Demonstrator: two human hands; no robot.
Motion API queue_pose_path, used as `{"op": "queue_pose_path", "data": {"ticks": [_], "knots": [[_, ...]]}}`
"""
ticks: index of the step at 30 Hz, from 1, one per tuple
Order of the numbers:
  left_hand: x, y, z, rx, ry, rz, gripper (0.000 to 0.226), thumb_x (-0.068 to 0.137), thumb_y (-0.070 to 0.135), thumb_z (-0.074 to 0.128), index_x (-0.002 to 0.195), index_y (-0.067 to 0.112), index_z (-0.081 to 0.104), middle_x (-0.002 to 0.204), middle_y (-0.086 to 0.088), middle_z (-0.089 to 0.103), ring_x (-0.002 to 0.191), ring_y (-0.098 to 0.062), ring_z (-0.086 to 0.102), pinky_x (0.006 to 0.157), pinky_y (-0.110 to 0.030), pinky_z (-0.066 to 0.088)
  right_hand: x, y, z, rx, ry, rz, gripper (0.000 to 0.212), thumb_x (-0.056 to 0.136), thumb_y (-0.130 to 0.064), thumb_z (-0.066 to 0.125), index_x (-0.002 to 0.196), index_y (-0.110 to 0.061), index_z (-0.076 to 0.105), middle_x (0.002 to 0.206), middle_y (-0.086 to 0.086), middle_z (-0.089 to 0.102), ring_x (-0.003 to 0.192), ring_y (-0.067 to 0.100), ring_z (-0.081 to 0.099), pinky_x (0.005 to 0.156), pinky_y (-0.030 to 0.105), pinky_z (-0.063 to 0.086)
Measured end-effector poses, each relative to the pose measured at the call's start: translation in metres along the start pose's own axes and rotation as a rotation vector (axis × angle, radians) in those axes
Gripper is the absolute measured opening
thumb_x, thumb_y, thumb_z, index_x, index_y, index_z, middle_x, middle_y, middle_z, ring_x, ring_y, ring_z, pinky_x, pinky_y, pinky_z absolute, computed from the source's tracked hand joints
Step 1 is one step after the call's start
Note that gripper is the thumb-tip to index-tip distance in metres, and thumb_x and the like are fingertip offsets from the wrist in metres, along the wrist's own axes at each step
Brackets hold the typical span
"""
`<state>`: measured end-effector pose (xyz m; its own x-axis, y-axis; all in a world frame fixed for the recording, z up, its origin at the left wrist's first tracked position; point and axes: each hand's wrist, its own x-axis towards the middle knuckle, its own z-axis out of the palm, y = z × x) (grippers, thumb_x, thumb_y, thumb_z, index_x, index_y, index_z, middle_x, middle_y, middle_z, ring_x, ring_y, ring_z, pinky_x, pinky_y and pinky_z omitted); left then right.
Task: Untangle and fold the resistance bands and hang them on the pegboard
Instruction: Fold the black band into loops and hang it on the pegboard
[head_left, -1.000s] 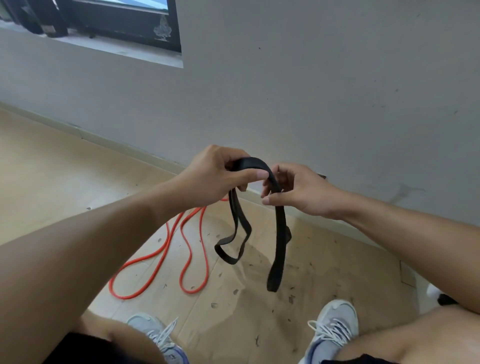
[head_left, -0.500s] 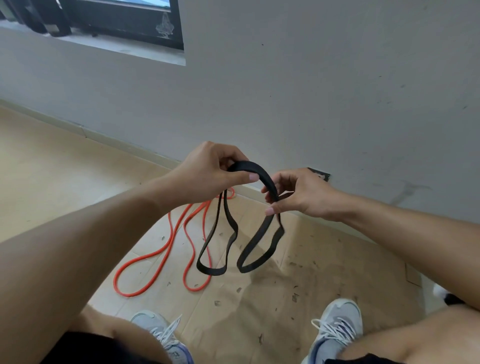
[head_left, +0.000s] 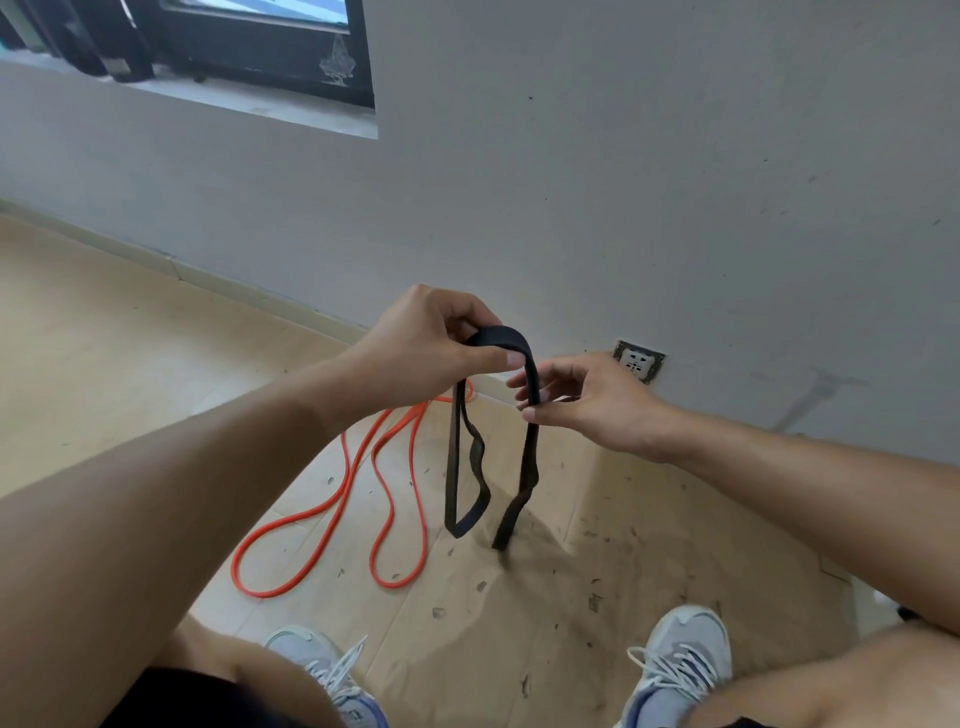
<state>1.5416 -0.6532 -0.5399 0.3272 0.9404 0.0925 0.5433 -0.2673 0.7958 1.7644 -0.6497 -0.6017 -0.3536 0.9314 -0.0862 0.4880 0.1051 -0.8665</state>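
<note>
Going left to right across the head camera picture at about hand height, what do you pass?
Orange band on the floor → left hand → black band held between both hands → right hand → wall socket.

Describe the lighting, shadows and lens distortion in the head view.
Head view: soft, even daylight, no glare; the black band and hands cast a diffuse shadow on the floor; wide-angle bending tilts the baseboard and swells the near forearms; focus sharp throughout.
</note>
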Motion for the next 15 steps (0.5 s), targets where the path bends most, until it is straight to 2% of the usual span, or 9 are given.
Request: {"op": "queue_pose_path", "data": {"ticks": [3, 7, 11, 15], "knots": [[0.0, -0.0001, 0.0002, -0.014, -0.005, -0.004, 0.015, 0.082, 0.034, 0.083, 0.09, 0.024, 0.075, 0.075, 0.009, 0.071, 0.067, 0.0, 0.064, 0.059, -0.005, 0.046, -0.0004, 0.0004, 0.0011, 0.055, -0.013, -0.013, 0.031, 0.089, -0.002, 0.077, 0.113, -0.022, 0.077, 0.105, 0.001, 0.08, 0.105, 0.017, 0.073, 0.095, 0.022, 0.058], [-0.0005, 0.0004, 0.001, -0.048, -0.009, -0.005, 0.016, 0.081, 0.034, 0.083, 0.09, 0.024, 0.076, 0.071, 0.013, 0.071, 0.065, 0.001, 0.063, 0.059, -0.007, 0.045, -0.0001, 0.001, 0.0018, 0.071, -0.033, -0.017, 0.031, 0.089, -0.005, 0.078, 0.113, -0.026, 0.076, 0.107, -0.002, 0.08, 0.104, 0.009, 0.074, 0.095, 0.023, 0.057], [-0.0007, 0.0022, 0.0017, -0.071, -0.019, -0.02, 0.019, 0.076, 0.034, 0.086, 0.089, 0.022, 0.077, 0.072, 0.009, 0.073, 0.064, 0.001, 0.064, 0.06, -0.009, 0.047, 0.0006, 0.0019, 0.0056, 0.066, -0.059, -0.005, 0.03, 0.089, -0.011, 0.079, 0.109, -0.033, 0.076, 0.11, -0.009, 0.079, 0.108, 0.005, 0.073, 0.104, 0.034, 0.055], [-0.0018, 0.0042, 0.0016, -0.083, -0.046, -0.024, 0.022, 0.074, 0.034, 0.088, 0.089, 0.02, 0.078, 0.076, 0.005, 0.076, 0.068, -0.005, 0.069, 0.065, -0.012, 0.052, 0.0013, 0.0014, 0.0085, 0.082, -0.063, 0.001, 0.028, 0.085, -0.014, 0.084, 0.104, -0.034, 0.077, 0.111, -0.004, 0.079, 0.11, 0.011, 0.073, 0.105, 0.043, 0.055]]}}
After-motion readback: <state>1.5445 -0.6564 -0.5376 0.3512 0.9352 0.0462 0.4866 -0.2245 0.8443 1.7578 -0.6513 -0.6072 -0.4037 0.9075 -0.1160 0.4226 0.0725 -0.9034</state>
